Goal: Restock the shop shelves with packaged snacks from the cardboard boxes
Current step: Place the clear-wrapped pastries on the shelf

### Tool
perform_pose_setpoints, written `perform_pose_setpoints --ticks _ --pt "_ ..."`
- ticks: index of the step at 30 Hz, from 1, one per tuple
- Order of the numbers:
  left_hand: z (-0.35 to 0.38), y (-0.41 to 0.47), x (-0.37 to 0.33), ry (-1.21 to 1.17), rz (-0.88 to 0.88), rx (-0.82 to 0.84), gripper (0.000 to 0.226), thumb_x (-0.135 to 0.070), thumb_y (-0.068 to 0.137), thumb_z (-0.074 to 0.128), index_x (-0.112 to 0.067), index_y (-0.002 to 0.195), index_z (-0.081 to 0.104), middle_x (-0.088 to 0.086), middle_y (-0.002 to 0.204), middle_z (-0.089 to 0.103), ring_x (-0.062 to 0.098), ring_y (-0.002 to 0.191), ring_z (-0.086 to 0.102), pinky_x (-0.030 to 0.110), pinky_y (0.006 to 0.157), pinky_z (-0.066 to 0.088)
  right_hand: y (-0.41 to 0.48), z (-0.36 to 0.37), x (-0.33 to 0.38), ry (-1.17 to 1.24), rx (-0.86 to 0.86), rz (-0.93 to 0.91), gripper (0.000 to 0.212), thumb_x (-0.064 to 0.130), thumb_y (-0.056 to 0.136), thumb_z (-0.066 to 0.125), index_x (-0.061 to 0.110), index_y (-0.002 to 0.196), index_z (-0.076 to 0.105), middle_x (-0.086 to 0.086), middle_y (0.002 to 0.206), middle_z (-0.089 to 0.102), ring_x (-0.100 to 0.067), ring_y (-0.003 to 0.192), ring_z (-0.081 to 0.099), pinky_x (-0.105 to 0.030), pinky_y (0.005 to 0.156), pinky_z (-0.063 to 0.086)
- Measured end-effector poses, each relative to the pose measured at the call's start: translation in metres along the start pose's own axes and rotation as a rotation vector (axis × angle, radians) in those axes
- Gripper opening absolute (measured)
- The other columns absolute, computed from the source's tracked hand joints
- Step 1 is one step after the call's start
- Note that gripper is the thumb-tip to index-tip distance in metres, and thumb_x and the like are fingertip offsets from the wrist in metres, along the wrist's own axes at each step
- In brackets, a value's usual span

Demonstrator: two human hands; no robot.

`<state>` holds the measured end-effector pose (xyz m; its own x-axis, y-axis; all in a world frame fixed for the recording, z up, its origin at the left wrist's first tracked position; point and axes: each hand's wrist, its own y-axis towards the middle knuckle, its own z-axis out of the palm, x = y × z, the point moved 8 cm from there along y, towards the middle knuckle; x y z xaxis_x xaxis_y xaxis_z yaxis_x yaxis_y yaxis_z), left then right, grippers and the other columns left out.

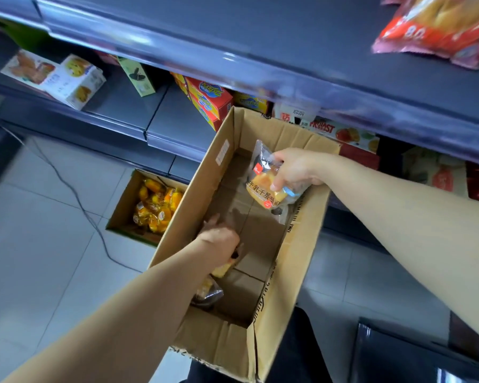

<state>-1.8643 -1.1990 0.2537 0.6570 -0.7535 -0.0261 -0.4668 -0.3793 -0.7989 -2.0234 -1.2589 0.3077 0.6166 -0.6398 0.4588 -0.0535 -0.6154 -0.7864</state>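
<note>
Yellow bread pack point(261, 190) (clear-wrapped, red-labelled).

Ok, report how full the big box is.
Nearly empty: box floor bare; right hand holds a packet; second packet lies beneath left hand.

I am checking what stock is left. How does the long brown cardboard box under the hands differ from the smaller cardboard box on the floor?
The long brown cardboard box is almost empty, its bare bottom showing; the smaller cardboard box holds a heap of yellow-orange wrapped snacks. The left hand and the right hand, gripping a clear bread packet, reach into the long box, neither into the smaller one. Both are open-topped.
</note>
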Motion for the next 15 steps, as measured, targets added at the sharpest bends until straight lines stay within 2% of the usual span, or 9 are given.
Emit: perform_pose_setpoints --ticks 2,3,5,8,11,13,15 --pt "-0.021 -0.017 0.001 -0.152 0.002 -0.1 0.035 -0.011 0.091 0.05 -0.016 0.126 0.054 0.007 0.126 0.058 0.024 0.119 0.053 0.033 0.101 0.038 -0.018 -0.009 0.008 0.002 -0.009 -0.019 0.07 0.005 0.08 0.07 0.017 0.141 0.038 -0.007 0.139 0.046 -0.025 0.109 0.055 -0.039 0.088 0.053" --pt "-0.034 -0.028 0.003 -0.232 0.0 -0.153 0.036 -0.011 0.09 0.052 -0.017 0.125 0.053 0.006 0.123 0.06 0.025 0.114 0.056 0.032 0.094 0.043 -0.028 -0.016 0.015 -0.021 -0.03 -0.036 0.069 0.007 0.08 0.071 0.017 0.14 0.038 -0.007 0.138 0.046 -0.023 0.103 0.056 -0.034 0.081 0.053" --pt "-0.06 -0.047 0.013 -0.425 -0.026 -0.225 0.035 -0.013 0.088 0.055 -0.018 0.123 0.052 0.006 0.119 0.061 0.026 0.109 0.058 0.032 0.088 0.047 -0.054 -0.031 0.03 -0.095 -0.081 -0.076 0.066 0.011 0.079 0.073 0.015 0.137 0.041 -0.005 0.135 0.048 -0.021 0.1 0.055 -0.03 0.077 0.052" --pt "-0.097 -0.074 0.033 -0.762 -0.049 -0.278 0.043 -0.013 0.083 0.061 -0.018 0.124 0.049 0.004 0.116 0.062 0.022 0.104 0.059 0.028 0.085 0.051 -0.098 -0.059 0.059 -0.209 -0.158 -0.131 0.058 0.016 0.076 0.075 0.017 0.128 0.048 -0.003 0.127 0.052 -0.021 0.105 0.054 -0.034 0.092 0.048" --pt "-0.141 -0.109 0.051 -1.067 0.014 -0.35 0.05 -0.009 0.077 0.071 -0.015 0.117 0.04 0.005 0.103 0.061 0.017 0.086 0.059 0.019 0.075 0.053 -0.146 -0.099 0.089 -0.271 -0.263 -0.17 0.05 0.017 0.076 0.075 0.016 0.12 0.051 0.001 0.11 0.05 -0.02 0.096 0.053 -0.03 0.077 0.047" --pt "-0.172 -0.134 0.06 -1.222 0.081 -0.397 0.041 -0.007 0.074 0.072 -0.012 0.108 0.048 0.008 0.099 0.063 0.02 0.083 0.061 0.022 0.074 0.053 -0.174 -0.132 0.109 -0.296 -0.371 -0.203 0.049 0.017 0.076 0.075 0.016 0.119 0.053 0.001 0.108 0.049 -0.018 0.092 0.05 -0.027 0.07 0.041" --pt "-0.199 -0.155 0.064 -1.35 0.143 -0.407 0.026 -0.002 0.079 0.069 -0.007 0.102 0.059 0.01 0.095 0.068 0.025 0.085 0.066 0.024 0.079 0.054 -0.197 -0.167 0.124 -0.282 -0.488 -0.222 0.053 0.014 0.076 0.074 0.015 0.124 0.052 -0.002 0.113 0.049 -0.018 0.092 0.049 -0.024 0.073 0.037"
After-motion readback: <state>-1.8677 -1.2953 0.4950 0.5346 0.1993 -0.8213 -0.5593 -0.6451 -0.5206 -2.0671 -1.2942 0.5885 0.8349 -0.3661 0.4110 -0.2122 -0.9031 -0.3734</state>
